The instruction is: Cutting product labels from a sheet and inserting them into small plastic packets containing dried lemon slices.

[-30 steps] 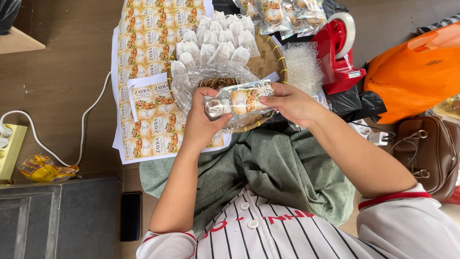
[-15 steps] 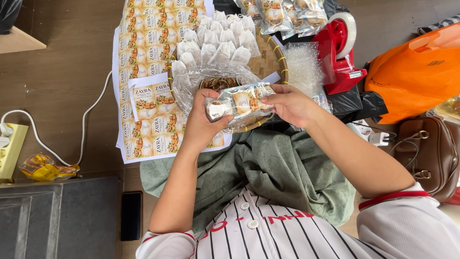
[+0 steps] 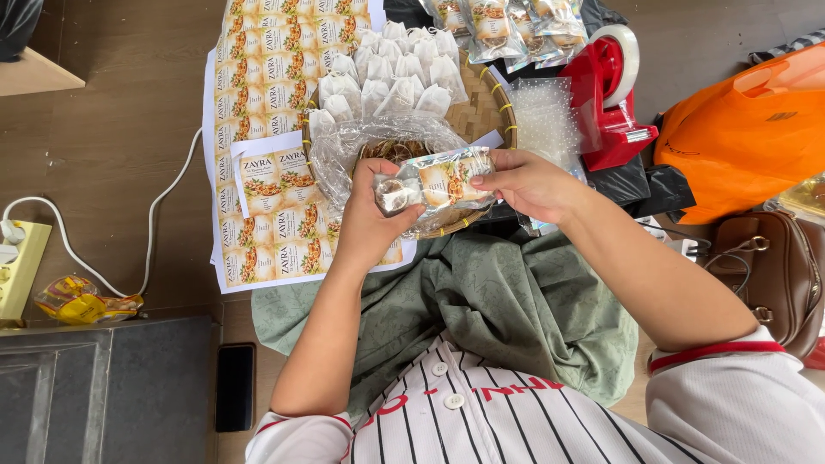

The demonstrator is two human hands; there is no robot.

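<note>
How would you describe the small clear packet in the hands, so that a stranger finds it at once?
Start at the round woven basket above the person's lap. Just in front of it, the left hand and right hand hold a clear packet between them. Unlike the white sachets lying in the basket, it is transparent, bears a small printed label, and is lifted off the surface.

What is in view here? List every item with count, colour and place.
clear packet: one, with a printed label, held between both hands
label sheets: several, cream and orange, on the floor at left
woven tray: one, tan, ahead of the hands
small sachets: many, white, on the tray
filled packets: several, clear, top edge
tape dispenser: one, red, right of the tray
plastic bag: one, orange, far right
handbag: one, brown, right
phone: one, black, lower left
power strip: one, yellowish, left edge
left hand: grips the packet's left end
right hand: pinches its right end
</note>
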